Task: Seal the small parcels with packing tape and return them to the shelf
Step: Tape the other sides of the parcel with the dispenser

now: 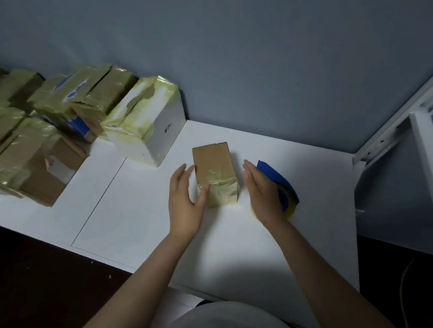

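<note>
Head view: your open left hand (184, 202) touches the small taped brown cardboard parcel (214, 170), open right hand (263, 193) beside it; sealing looks done, shelve next.

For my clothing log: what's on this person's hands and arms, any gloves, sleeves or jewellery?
No gloves on the left hand or right hand, and no sleeve covers the left forearm or right forearm. No watch, bracelet or ring shows. A grey top appears at the bottom edge.

Blue-grey wall (251, 41) — white table (142, 224)
</note>
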